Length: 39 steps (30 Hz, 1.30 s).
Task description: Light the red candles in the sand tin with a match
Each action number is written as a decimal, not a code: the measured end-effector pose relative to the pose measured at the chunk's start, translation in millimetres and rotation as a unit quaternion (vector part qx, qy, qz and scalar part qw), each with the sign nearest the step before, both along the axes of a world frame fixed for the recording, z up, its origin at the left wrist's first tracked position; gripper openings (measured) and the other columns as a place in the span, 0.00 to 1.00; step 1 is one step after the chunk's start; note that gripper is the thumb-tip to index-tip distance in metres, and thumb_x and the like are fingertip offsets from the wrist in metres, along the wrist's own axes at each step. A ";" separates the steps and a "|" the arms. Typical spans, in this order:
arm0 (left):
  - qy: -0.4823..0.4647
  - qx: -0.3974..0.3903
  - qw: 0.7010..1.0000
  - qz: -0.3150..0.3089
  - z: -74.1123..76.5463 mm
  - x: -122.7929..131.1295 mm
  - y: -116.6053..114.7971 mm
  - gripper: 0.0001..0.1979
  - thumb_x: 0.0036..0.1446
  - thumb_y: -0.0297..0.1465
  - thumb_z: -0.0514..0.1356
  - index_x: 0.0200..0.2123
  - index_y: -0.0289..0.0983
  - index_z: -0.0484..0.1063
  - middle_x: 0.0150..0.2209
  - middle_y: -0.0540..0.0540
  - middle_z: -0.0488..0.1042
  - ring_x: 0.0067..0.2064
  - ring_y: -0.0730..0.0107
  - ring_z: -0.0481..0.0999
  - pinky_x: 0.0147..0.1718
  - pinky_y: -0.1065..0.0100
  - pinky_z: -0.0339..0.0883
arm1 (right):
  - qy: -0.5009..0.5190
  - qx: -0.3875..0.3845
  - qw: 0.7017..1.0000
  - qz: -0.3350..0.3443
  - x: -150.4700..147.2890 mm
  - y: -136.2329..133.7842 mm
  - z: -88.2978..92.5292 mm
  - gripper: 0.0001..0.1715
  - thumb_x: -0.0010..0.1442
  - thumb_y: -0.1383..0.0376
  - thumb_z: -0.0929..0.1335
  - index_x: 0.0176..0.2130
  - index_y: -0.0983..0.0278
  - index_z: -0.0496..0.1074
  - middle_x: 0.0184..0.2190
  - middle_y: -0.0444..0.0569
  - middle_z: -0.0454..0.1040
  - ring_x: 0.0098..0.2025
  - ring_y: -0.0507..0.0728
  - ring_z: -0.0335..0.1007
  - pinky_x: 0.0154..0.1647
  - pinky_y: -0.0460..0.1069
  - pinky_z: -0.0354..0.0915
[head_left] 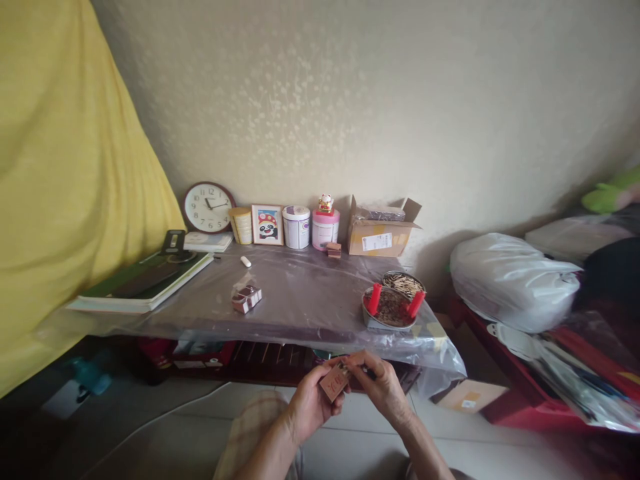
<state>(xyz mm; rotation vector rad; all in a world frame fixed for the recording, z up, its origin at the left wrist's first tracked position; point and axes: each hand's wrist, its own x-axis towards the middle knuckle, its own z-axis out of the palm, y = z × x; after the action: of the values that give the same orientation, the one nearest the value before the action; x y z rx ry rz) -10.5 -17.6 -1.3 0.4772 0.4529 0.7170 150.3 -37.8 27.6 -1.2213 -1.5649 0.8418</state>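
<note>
In front of the table's edge, my left hand grips a small brown matchbox with markings on its face. My right hand is closed, its fingertips pinched together at the matchbox's upper right end; what lies between them is too small to make out. Beyond my hands on the table stand a round tin of matchsticks and a second tin with two red candles and dark bits inside. A plastic-wrapped pack of matchboxes lies left of centre. More small brown boxes sit at the back.
Plastic sheeting covers the table. Along the wall stand a clock, a panda picture, canisters and an open cardboard box. A large green book lies left; a white bag sits right.
</note>
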 end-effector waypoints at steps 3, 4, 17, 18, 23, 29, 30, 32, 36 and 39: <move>-0.006 -0.003 1.000 0.008 3.4 0.5 1.3 0.21 0.58 0.36 0.50 0.53 0.34 0.60 0.29 0.43 0.71 0.22 0.75 0.65 0.21 0.72 0.49 | 0.088 -0.021 0.996 -0.008 1.1 1.1 2.7 0.15 0.58 0.54 0.67 0.33 0.65 0.70 0.33 0.49 0.73 0.32 0.53 0.71 0.31 0.46 0.70; -0.008 -0.004 1.000 0.011 4.9 0.6 1.5 0.21 0.58 0.36 0.50 0.54 0.34 0.59 0.30 0.42 0.71 0.22 0.75 0.65 0.21 0.72 0.49 | 0.115 -0.017 0.993 -0.022 1.9 2.2 3.0 0.16 0.57 0.54 0.68 0.34 0.65 0.69 0.35 0.49 0.73 0.32 0.53 0.72 0.33 0.47 0.70; -0.116 -0.041 0.988 0.088 17.2 -2.9 1.5 0.24 0.59 0.30 0.53 0.59 0.41 0.55 0.39 0.41 0.75 0.36 0.66 0.75 0.35 0.67 0.63 | -0.092 0.088 0.992 -0.025 -1.7 -6.6 7.6 0.18 0.60 0.56 0.66 0.47 0.61 0.67 0.45 0.51 0.70 0.49 0.59 0.67 0.50 0.50 0.63; -0.129 -0.045 0.986 0.095 16.3 -2.4 1.8 0.22 0.60 0.30 0.53 0.58 0.41 0.56 0.40 0.41 0.75 0.39 0.64 0.75 0.37 0.65 0.64 | -0.114 0.106 0.988 -0.018 -1.8 -7.0 5.3 0.21 0.60 0.56 0.67 0.50 0.60 0.65 0.48 0.51 0.68 0.52 0.59 0.65 0.52 0.50 0.63; -0.171 -0.035 0.980 0.096 5.8 2.6 4.8 0.15 0.60 0.29 0.53 0.50 0.41 0.67 0.42 0.42 0.75 0.43 0.63 0.74 0.37 0.65 0.63 | -0.170 0.155 0.973 0.001 -1.9 -5.3 -8.1 0.35 0.57 0.56 0.69 0.60 0.55 0.55 0.57 0.51 0.62 0.58 0.61 0.59 0.56 0.52 0.61; -0.189 -0.009 0.978 0.092 2.6 5.1 4.7 0.13 0.60 0.30 0.53 0.47 0.41 0.71 0.41 0.42 0.75 0.43 0.64 0.73 0.38 0.65 0.63 | -0.174 0.184 0.967 0.004 -1.8 -2.7 -9.2 0.34 0.57 0.56 0.69 0.59 0.54 0.56 0.55 0.51 0.65 0.55 0.61 0.63 0.54 0.51 0.64; -0.190 -0.008 0.978 0.089 4.0 4.6 4.2 0.13 0.60 0.30 0.53 0.47 0.40 0.71 0.41 0.43 0.75 0.44 0.64 0.73 0.38 0.66 0.63 | -0.175 0.181 0.968 0.006 -1.6 -2.1 -9.0 0.34 0.57 0.56 0.69 0.59 0.54 0.57 0.55 0.51 0.65 0.55 0.61 0.64 0.54 0.51 0.64; -0.185 -0.006 0.979 0.084 7.2 3.4 3.4 0.12 0.60 0.30 0.53 0.44 0.40 0.72 0.40 0.43 0.75 0.43 0.65 0.73 0.38 0.67 0.63 | -0.175 0.172 0.969 0.009 -1.6 -1.3 -8.6 0.33 0.57 0.56 0.70 0.58 0.55 0.58 0.54 0.51 0.66 0.54 0.61 0.64 0.53 0.51 0.64; -0.138 0.019 0.987 0.080 12.5 0.6 2.2 0.10 0.60 0.32 0.53 0.40 0.40 0.73 0.39 0.45 0.75 0.41 0.68 0.73 0.39 0.67 0.64 | -0.166 0.157 0.974 0.012 -4.1 -3.0 -5.0 0.27 0.57 0.56 0.69 0.55 0.57 0.63 0.50 0.51 0.68 0.52 0.60 0.66 0.52 0.51 0.64; -0.102 0.049 0.990 0.085 16.1 -2.4 2.0 0.11 0.60 0.33 0.53 0.41 0.38 0.73 0.41 0.43 0.74 0.41 0.67 0.72 0.39 0.67 0.65 | -0.150 0.135 0.979 0.001 -6.2 -5.3 0.3 0.24 0.58 0.56 0.68 0.52 0.59 0.64 0.47 0.50 0.70 0.49 0.59 0.67 0.50 0.50 0.64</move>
<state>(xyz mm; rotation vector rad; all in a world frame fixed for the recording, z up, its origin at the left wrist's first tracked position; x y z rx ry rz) -12.8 -15.7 14.8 0.4548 0.2693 0.9465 144.1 -43.2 27.9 -1.1842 -1.8526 0.4388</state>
